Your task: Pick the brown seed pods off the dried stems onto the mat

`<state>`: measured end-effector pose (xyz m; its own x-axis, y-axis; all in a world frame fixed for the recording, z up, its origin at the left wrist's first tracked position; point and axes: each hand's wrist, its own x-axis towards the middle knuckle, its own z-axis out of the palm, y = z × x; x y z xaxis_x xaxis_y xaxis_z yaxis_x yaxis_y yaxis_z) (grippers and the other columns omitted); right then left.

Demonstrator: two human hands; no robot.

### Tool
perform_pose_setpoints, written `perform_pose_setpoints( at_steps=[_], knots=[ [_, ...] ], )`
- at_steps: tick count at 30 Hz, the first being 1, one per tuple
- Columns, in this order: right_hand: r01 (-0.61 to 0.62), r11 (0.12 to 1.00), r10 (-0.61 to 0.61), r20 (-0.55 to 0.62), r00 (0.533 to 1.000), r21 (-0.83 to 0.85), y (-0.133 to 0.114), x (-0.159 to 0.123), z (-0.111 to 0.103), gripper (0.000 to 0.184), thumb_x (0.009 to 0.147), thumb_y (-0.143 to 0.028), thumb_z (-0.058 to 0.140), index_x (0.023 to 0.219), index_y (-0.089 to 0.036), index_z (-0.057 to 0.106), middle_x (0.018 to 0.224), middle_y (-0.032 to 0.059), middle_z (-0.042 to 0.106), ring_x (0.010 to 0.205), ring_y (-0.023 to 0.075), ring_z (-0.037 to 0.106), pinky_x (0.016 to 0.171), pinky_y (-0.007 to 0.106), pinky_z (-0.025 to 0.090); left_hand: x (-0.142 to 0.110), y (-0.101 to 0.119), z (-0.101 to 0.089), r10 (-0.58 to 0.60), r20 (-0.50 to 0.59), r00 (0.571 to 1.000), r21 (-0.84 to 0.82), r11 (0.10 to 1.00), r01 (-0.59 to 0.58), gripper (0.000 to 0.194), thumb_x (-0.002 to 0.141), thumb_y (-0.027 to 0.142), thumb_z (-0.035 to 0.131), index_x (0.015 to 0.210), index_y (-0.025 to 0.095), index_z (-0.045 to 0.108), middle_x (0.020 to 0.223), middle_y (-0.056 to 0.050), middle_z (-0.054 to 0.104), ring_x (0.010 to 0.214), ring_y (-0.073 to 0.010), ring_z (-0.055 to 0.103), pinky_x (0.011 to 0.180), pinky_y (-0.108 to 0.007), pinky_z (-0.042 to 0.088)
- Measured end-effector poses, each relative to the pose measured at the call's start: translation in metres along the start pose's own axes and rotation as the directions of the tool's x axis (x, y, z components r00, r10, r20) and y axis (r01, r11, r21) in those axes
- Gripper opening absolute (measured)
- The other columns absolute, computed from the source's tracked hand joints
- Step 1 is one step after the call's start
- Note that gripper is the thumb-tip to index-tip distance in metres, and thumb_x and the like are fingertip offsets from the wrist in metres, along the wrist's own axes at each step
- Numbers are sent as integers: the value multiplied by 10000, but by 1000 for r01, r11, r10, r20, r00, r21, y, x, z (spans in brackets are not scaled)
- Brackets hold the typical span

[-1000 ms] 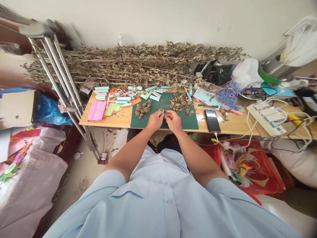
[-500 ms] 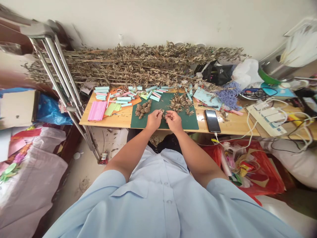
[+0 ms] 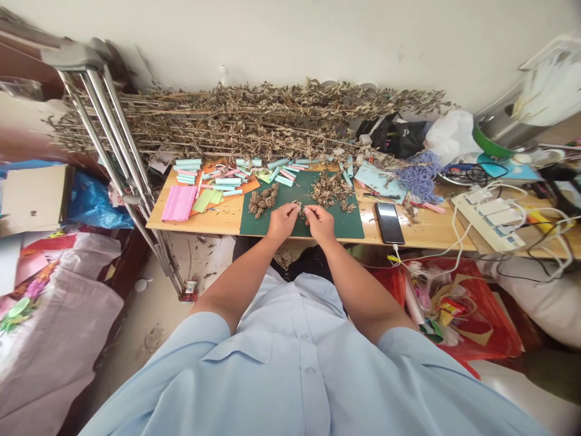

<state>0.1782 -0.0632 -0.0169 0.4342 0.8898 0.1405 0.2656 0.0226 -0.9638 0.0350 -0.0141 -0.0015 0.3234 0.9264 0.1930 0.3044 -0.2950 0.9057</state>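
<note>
Pinching over green mat (image 3: 333, 212), wooden table (image 3: 431, 227) beneath; left hand (image 3: 283, 221), right hand (image 3: 319, 223) in narrow grip (bits (image 3: 297, 204) unclear)

A pale blue short-sleeved button-up shirt (image 3: 299, 375) with a chest pocket flap (image 3: 240, 344), bare forearms below the sleeves.

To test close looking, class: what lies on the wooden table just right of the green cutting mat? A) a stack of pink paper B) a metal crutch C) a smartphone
C: the smartphone lies on the wooden table, right of the green cutting mat and the person's left hand.
</note>
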Motion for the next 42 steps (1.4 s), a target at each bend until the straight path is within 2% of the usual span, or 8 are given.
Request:
perform_pose_setpoints(
  at_steps=[6, 16, 20, 23, 29, 32, 36, 42],
  knots=[
    [1, 996, -6, 55, 998, 91, 5, 1, -2, 313, 796, -457, 720, 986, -209, 738, 823, 14, 734, 592, 138, 623, 641, 320, 554, 0, 1, -1, 87, 73, 993, 47, 995, -91, 220, 967, 278, 569, 998, 212, 777, 1043, -62, 775, 975, -181, 700, 914, -299, 530],
    [-24, 990, 15, 70, 997, 140, -3, -4, -7, 309, 790, -438, 698, 992, -205, 706, 789, 6, 702, 551, 118, 574, 573, 287, 515, -2, -1, -3, 66, -16, 998, -57, 996, -67, 313, 973, 398, 556, 817, 179, 716, 750, -30, 693, 729, -145, 625, 751, -258, 496],
    [-28, 996, 8, 225, 974, 86, -6, -29, -25, 222, 820, -384, 678, 960, -217, 721, 712, -8, 675, 530, 131, 581, 560, 288, 501, -3, -1, -4, 4, -38, 999, -153, 988, -9, 390, 981, 458, 524, 749, 177, 661, 655, -4, 625, 644, -122, 575, 665, -238, 461],
    [44, 999, -37, 354, 934, -12, -9, -38, -42, 197, 848, -391, 666, 918, -224, 746, 858, 35, 727, 575, 146, 623, 590, 309, 525, -3, -1, -3, 5, -33, 999, -162, 987, -10, 387, 974, 465, 535, 741, 179, 653, 640, 1, 614, 636, -119, 566, 655, -233, 451],
    [66, 960, -87, -65, 994, -274, 1, 18, -60, 288, 906, -412, 577, 1018, -217, 757, 1106, 95, 722, 728, 185, 658, 773, 381, 578, -1, -2, -1, 91, -14, 996, -65, 994, -92, 361, 989, 426, 530, 773, 177, 679, 696, -11, 645, 690, -130, 590, 709, -249, 465],
    [107, 903, -110, 15, 994, -415, 13, 51, -61, 289, 881, -359, 604, 1090, -238, 762, 1307, 110, 641, 942, 226, 671, 957, 448, 548, -1, -4, 0, 135, -15, 991, -29, 990, -135, 346, 996, 406, 529, 793, 180, 694, 718, -15, 658, 708, -137, 602, 735, -262, 475],
    [132, 889, -137, 21, 990, -438, 19, 68, -60, 287, 897, -293, 543, 1065, -231, 767, 1258, 106, 667, 1126, 267, 635, 1065, 490, 493, -1, -6, 1, 153, -17, 988, 10, 988, -153, 324, 996, 392, 537, 822, 183, 713, 752, -28, 684, 745, -149, 626, 767, -273, 493],
    [149, 961, -169, -68, 983, -234, 10, 57, -57, 383, 930, -317, 463, 1203, -230, 718, 1348, 102, 642, 715, 153, 644, 815, 406, 589, 0, -7, 3, 138, -13, 990, 21, 990, -138, 258, 977, 331, 562, 852, 186, 735, 820, -43, 731, 818, -166, 672, 804, -283, 522]
  ],
)
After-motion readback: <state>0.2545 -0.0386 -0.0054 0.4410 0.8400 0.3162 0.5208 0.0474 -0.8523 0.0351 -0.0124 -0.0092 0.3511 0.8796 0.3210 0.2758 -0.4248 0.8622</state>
